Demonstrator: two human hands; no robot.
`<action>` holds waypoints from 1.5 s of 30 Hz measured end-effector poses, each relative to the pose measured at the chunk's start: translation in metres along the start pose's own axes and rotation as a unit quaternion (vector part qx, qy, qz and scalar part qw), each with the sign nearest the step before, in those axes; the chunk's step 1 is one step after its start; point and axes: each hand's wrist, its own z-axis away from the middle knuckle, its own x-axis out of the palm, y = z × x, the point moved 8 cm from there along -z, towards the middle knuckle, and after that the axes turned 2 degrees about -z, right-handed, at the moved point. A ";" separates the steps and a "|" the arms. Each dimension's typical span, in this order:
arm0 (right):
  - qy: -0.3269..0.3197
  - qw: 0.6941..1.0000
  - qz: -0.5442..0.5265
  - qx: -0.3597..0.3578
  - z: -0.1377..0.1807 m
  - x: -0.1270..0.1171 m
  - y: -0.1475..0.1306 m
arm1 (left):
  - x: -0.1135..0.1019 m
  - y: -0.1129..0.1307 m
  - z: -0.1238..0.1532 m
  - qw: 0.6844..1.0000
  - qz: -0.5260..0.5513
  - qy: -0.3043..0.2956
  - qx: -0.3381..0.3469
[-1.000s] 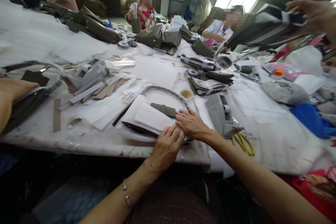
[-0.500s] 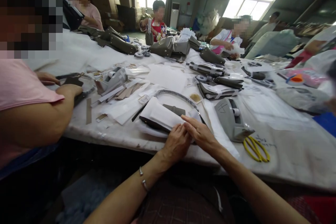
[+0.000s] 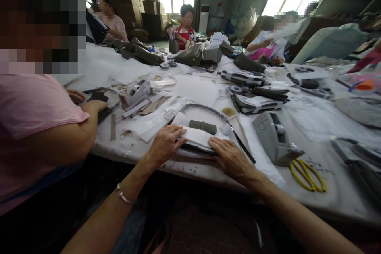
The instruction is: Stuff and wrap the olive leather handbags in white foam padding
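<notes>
A handbag (image 3: 203, 127) lies at the table's front edge, its wrapped strap (image 3: 205, 107) looping out behind it. A folded white sheet (image 3: 196, 138) runs across the bag's near side, and a dark edge shows underneath. My left hand (image 3: 166, 141) rests on the sheet's left end, fingers stretched and thumb apart. Flat on the right end lies my right hand (image 3: 230, 154), fingers extended. Right of the bag stand a grey tape dispenser (image 3: 269, 135) and yellow-handled scissors (image 3: 308, 175).
At the left, a person in a pink top (image 3: 41, 107) works close to me. Paper and card strips (image 3: 151, 109) lie behind the bag. More dark bags (image 3: 258, 101) and white sheets (image 3: 321, 115) cover the table farther back. Another bag (image 3: 363, 170) lies at the right edge.
My hands have moved apart from being together at the sheet's right end; the left is now at its left end. The bag now sits squarer to me, and the view has shifted left.
</notes>
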 end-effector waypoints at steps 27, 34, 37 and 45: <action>-0.031 0.998 -0.013 0.047 -0.027 0.016 -0.039 | -0.006 0.047 0.025 0.989 0.145 0.024 0.000; -0.033 0.997 0.013 0.065 -0.026 0.024 -0.042 | 0.003 0.031 0.029 0.977 0.200 0.036 -0.069; -0.026 0.997 0.027 0.060 -0.026 0.030 -0.045 | 0.009 0.029 0.035 0.981 0.178 0.027 -0.073; -0.040 0.997 0.017 0.060 -0.025 0.030 -0.043 | 0.013 0.056 0.037 0.993 0.045 -0.029 0.101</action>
